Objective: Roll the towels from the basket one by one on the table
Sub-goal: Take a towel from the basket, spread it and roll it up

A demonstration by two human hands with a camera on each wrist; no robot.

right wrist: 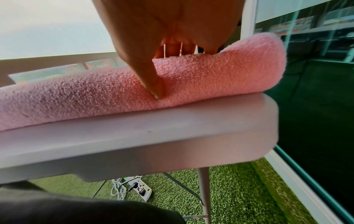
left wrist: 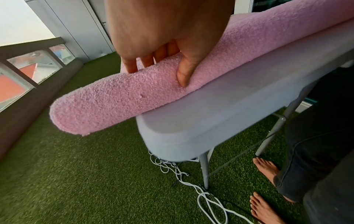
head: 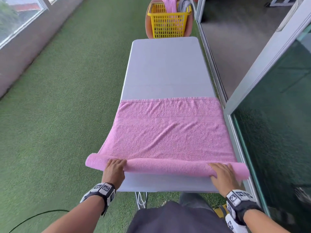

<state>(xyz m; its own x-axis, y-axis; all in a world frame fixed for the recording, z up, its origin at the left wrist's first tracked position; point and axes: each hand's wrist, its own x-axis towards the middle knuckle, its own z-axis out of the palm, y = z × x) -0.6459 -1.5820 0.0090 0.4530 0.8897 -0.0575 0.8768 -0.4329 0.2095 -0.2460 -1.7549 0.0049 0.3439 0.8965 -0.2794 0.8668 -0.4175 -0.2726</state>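
Observation:
A pink towel (head: 168, 132) lies spread across the near half of the grey table (head: 165, 68). Its near end is wound into a roll (head: 168, 167) whose ends overhang both table sides. My left hand (head: 117, 163) grips the roll near its left end, fingers over the top and thumb (left wrist: 182, 78) pressed into the near side. My right hand (head: 222, 170) holds the roll near its right end the same way, thumb (right wrist: 153, 84) pressing into the near face. Beyond the far end, a yellow basket (head: 168, 22) holds another pink towel (head: 169, 5) and a grey one (head: 184, 5).
A glass sliding door (head: 277, 115) runs close along the table's right side. Green turf (head: 67, 98) covers the floor, with a low windowed wall (head: 25, 52) at the left. White cables (left wrist: 191, 186) and a power strip (right wrist: 143, 191) lie under the table near my bare feet (left wrist: 266, 171).

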